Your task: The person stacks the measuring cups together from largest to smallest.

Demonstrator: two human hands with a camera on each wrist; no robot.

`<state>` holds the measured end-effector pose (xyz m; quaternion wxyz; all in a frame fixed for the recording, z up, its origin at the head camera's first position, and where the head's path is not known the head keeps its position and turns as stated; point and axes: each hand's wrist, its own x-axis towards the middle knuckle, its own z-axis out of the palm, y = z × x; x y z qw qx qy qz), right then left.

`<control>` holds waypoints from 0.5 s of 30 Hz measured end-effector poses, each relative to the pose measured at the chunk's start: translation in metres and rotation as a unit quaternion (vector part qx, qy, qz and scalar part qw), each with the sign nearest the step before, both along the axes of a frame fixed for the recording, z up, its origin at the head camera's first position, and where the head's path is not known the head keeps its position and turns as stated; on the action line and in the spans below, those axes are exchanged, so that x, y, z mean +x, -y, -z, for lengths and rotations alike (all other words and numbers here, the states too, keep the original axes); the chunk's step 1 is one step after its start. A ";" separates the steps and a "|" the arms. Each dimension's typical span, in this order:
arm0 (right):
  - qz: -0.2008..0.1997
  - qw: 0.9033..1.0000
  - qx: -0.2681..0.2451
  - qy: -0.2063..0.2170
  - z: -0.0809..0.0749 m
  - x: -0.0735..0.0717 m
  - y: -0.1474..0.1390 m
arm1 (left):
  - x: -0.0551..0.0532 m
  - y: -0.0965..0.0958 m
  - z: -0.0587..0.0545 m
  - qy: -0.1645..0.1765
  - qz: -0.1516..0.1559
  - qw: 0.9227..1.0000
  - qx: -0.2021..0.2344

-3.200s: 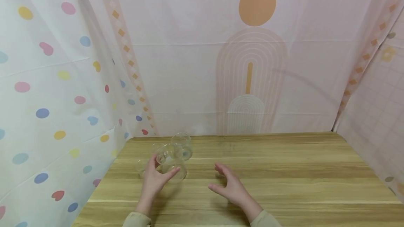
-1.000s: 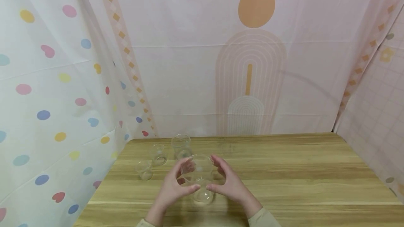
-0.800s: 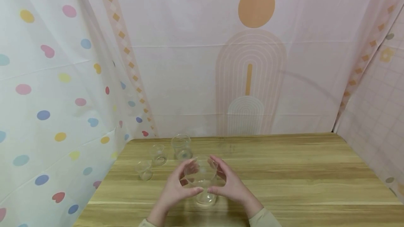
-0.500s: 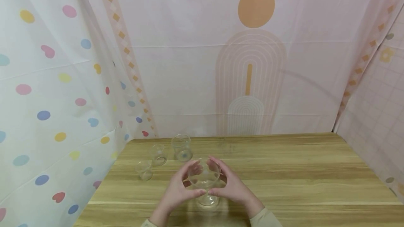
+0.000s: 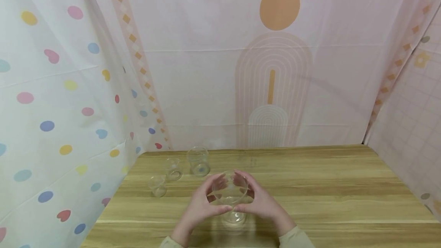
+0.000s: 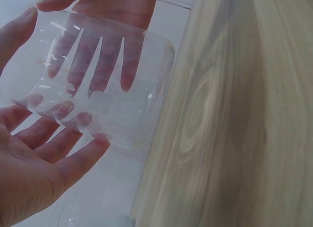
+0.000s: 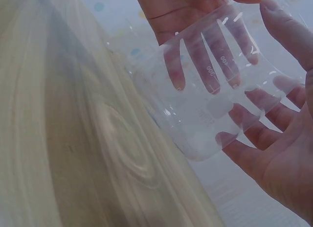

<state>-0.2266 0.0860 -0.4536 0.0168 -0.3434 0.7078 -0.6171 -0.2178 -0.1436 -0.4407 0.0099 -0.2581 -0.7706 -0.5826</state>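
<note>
A large clear glass beaker (image 5: 230, 193) stands upright between my two hands near the front middle of the table. From its left side my left hand (image 5: 206, 203) grips it, thumb across the front and fingers round the far side. On the opposite side my right hand (image 5: 261, 202) mirrors that grip, the two thumb tips almost meeting. White graduation marks show on the wall of the beaker (image 7: 193, 122) in the right wrist view. Through the glass in the left wrist view, the fingers of the right hand are visible, and the beaker's base (image 6: 164, 85) is close over the wood.
Three smaller clear glass vessels stand at the back left: a taller beaker (image 5: 198, 160), a smaller beaker (image 5: 173, 169) and the smallest one (image 5: 158, 186). The wooden table (image 5: 327, 194) ends at a patterned curtain (image 5: 200, 68) behind; a dotted curtain (image 5: 69, 125) hangs at the left.
Earlier my left hand alone held the beaker by the others at the left, with the right hand open and apart. Both hands then took it, and it has shifted right to the middle.
</note>
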 end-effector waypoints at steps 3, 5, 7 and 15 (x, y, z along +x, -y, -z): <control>0.009 1.000 0.004 -0.008 -0.001 -0.001 -0.005 | -0.002 -0.005 -0.001 -0.007 0.009 1.000 0.003; 0.015 1.000 0.004 -0.010 -0.001 -0.001 -0.007 | -0.004 -0.008 -0.001 -0.006 0.012 1.000 0.005; 0.020 1.000 0.006 -0.010 -0.002 -0.002 -0.010 | -0.006 -0.012 -0.002 -0.004 0.014 1.000 0.005; 0.032 0.999 0.001 -0.003 -0.001 -0.003 -0.022 | -0.011 -0.024 -0.003 0.001 0.011 1.000 -0.007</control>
